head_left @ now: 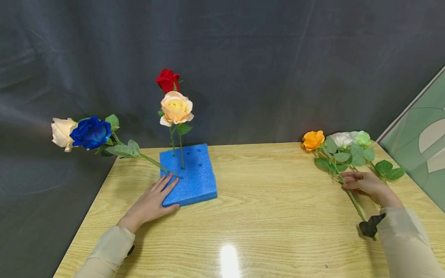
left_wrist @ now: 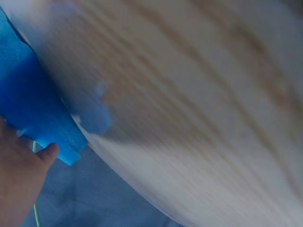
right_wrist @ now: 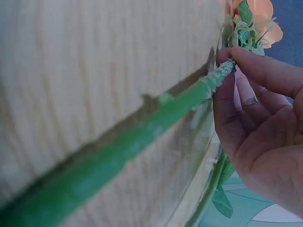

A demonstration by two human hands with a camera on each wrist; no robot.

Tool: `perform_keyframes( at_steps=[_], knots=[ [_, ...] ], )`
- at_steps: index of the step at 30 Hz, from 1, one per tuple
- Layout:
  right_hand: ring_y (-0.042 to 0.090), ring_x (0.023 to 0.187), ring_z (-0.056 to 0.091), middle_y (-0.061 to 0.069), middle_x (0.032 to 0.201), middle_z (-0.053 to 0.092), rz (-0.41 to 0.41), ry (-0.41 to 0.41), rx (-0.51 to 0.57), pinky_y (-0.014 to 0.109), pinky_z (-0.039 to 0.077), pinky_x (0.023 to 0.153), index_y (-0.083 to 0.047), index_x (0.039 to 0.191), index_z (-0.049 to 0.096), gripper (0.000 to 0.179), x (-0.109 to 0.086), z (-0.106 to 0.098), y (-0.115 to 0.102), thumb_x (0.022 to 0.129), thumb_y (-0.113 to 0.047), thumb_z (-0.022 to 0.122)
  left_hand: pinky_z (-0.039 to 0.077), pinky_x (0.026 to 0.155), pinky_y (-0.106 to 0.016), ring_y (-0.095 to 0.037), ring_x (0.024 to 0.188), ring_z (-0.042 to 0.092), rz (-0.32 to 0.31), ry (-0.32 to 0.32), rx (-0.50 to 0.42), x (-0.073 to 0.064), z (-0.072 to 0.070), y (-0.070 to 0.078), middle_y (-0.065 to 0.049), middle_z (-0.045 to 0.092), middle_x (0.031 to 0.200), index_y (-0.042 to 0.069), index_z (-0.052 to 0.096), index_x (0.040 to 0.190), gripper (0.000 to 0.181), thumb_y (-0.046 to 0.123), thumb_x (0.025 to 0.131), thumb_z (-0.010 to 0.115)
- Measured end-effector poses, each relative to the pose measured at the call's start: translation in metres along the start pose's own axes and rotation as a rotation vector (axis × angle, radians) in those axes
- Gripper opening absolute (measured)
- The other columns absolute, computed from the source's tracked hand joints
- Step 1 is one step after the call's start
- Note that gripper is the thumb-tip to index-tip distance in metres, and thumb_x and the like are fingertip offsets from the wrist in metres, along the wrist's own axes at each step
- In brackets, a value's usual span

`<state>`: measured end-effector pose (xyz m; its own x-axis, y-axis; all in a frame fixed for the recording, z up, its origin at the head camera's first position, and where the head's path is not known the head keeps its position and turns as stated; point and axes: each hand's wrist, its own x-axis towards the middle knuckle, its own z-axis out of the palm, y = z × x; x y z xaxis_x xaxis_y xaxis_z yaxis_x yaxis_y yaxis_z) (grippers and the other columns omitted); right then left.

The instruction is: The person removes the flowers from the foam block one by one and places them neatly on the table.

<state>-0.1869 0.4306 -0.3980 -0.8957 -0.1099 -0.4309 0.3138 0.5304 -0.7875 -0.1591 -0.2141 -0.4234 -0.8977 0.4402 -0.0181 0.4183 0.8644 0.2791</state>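
Observation:
My left hand (head_left: 153,200) lies with its fingers spread on the near left part of a blue foam block (head_left: 194,185). In the left wrist view its thumb rests along the edge of the foam block (left_wrist: 42,109). A red rose (head_left: 168,80) and a peach rose (head_left: 176,108) stand upright in the block. A blue rose (head_left: 91,132) and a pale cream rose (head_left: 63,133) lean far left, their stems reaching the block. At the right, my right hand (head_left: 373,189) pinches the green stem (right_wrist: 142,137) of an orange rose (head_left: 313,140) between thumb and fingers.
A white flower (head_left: 342,139) and a pale green flower (head_left: 362,138) lie beside the orange rose, with leafy stems (head_left: 384,168) on the wooden table (head_left: 271,216). Dark cloth (head_left: 243,69) hangs behind. A green patterned panel (head_left: 420,143) borders the right side.

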Motion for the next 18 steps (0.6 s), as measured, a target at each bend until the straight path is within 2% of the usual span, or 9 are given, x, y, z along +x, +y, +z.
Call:
perform_keyframes(
  at_steps=[5,12,18],
  knots=[
    [-0.014,0.081,0.057,-0.031,0.089,0.053,0.007,-0.003,-0.018,0.018,0.054,0.074,0.009,0.135,0.043,0.050,-0.0001,0.0011,0.0015,0.092,-0.011,0.061,0.026,0.113,-0.062,-0.040,0.147,0.016,0.025,0.018,-0.014,-0.0004,-0.0002,-0.0006,-0.015,0.019,0.160,0.013,0.026,0.153,0.083,0.050,0.088,0.062],
    [-0.012,0.081,0.058,-0.030,0.090,0.055,0.003,-0.004,-0.030,0.019,0.054,0.072,0.002,0.131,0.050,0.042,0.0004,0.0009,0.0014,0.092,-0.011,0.061,0.024,0.114,-0.062,-0.038,0.148,0.014,-0.001,-0.015,-0.019,0.0008,-0.0009,-0.0001,-0.013,0.017,0.161,0.015,0.024,0.153,0.084,0.052,0.088,0.061],
    [-0.012,0.080,0.058,-0.030,0.089,0.055,0.004,0.001,-0.049,0.019,0.054,0.072,0.010,0.134,0.044,0.050,0.0004,0.0013,0.0000,0.092,-0.011,0.061,0.024,0.113,-0.063,-0.038,0.148,0.014,-0.007,-0.015,-0.015,0.0005,0.0003,-0.0005,-0.012,0.017,0.161,0.017,0.024,0.153,0.084,0.053,0.088,0.060]
  ],
)
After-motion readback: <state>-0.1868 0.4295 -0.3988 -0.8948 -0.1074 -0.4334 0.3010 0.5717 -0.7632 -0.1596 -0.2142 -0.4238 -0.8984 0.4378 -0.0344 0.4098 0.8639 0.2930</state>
